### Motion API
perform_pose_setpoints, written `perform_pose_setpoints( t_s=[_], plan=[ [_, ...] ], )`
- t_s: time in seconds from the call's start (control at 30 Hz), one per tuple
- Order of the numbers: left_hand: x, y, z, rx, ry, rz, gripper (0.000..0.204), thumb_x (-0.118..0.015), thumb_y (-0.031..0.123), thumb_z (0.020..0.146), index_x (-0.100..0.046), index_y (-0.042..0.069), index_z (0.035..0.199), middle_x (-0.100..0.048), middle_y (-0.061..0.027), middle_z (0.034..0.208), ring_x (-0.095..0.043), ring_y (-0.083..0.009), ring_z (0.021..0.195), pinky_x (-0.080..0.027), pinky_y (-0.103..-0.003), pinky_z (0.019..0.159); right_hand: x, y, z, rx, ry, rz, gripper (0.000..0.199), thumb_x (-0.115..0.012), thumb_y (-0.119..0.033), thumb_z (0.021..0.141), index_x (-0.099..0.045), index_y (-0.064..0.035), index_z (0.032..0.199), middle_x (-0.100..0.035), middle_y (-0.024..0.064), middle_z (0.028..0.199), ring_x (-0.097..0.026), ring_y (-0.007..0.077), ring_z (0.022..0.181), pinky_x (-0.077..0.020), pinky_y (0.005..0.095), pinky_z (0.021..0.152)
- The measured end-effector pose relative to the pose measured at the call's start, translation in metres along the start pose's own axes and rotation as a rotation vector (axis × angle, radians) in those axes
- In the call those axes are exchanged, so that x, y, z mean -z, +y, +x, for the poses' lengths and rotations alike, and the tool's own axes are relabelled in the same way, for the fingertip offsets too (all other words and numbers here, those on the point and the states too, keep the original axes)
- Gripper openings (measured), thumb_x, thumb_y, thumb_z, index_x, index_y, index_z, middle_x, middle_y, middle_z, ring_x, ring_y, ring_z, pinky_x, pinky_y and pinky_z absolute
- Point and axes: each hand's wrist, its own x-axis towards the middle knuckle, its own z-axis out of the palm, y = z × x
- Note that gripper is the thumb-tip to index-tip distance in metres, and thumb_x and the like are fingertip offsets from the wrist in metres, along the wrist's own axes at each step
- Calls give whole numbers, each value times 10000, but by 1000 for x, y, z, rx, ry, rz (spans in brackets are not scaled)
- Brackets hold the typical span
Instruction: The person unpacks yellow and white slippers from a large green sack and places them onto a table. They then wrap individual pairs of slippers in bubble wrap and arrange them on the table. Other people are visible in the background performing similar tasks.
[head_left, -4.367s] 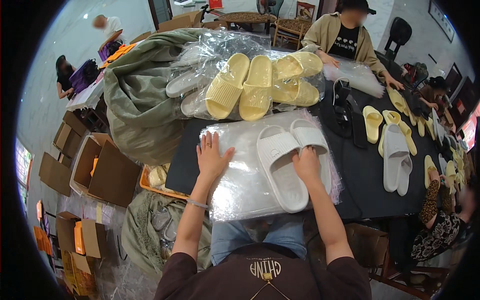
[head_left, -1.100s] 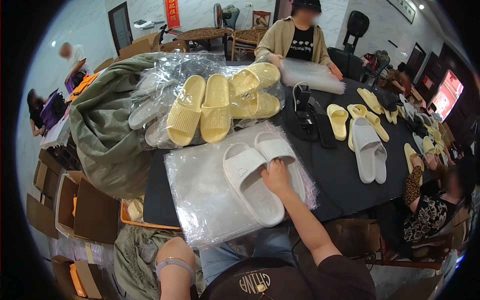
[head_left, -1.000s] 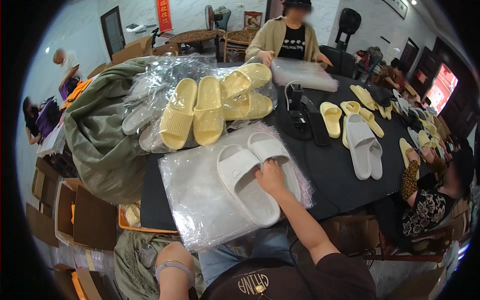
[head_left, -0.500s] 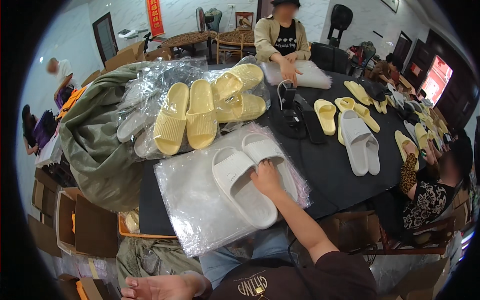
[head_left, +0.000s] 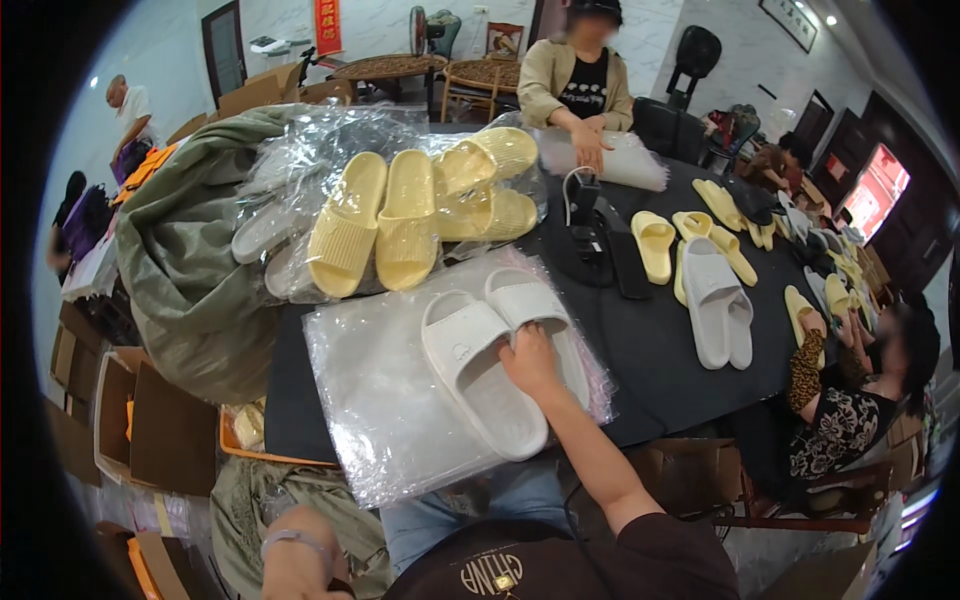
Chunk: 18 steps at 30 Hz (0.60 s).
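My right hand point(head_left: 532, 358) is closed on the inner edges of two pale grey slide sandals point(head_left: 478, 385), fingers tucked at their straps. The pair rests side by side on a stack of clear plastic bags point(head_left: 370, 400), toes pointing away from me. Down at the lower left, my left hand point(head_left: 312, 518) is beside the table, just past the band on its wrist; its fingers are hidden, over a green cloth sack point(head_left: 240, 510). Beyond the stack lie yellow slides point(head_left: 408, 225) in clear bags.
A green sheet point(head_left: 190, 250) drapes the left of the black table point(head_left: 640, 400). A black device point(head_left: 590, 225) with a cable stands mid-table. Larger grey slides point(head_left: 712, 310) and yellow ones point(head_left: 653, 245) lie right. Cardboard boxes point(head_left: 170, 425) stand left. Other people sit around the table.
My left hand has turned from palm-up with fingers showing to reaching down, fingers hidden. My right hand keeps its grip on the slides. The whole view has shifted slightly.
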Motion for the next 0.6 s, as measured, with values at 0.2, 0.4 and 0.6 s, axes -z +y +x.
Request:
perform_pose_setpoints(
  t_s=[0.2, 0.4, 0.6],
  plan=[
    [-5, 9, 12, 135, -83, -11, 518, -718, 508, 748, -619, 10, 848, -545, -6, 619, -481, -109, 433, -320, -211, 394, -1, 3, 0, 53, 45, 11, 396, -592, -193, 750, -542, 90, 1022, -541, 242, 1093, -494, 399, 1047, -431, 466, 894],
    [-30, 12, 17, 37, 221, 151, 280, -623, 284, 883, -620, 31, 762, -508, 5, 544, -454, -113, 404, -291, -234, 384, -4, 8, -1, 18, 26, 1, 399, -592, -189, 750, -537, 87, 1032, -535, 235, 1109, -478, 393, 1073, -418, 471, 909],
    [-27, 14, 17, 12, 146, 220, 265, -612, 298, 887, -624, 44, 814, -530, -7, 589, -476, -138, 433, -333, -262, 416, -4, 0, -1, 43, 35, 37, 408, -589, -189, 753, -522, 79, 1053, -532, 230, 1115, -476, 390, 1070, -413, 478, 910]
  ],
)
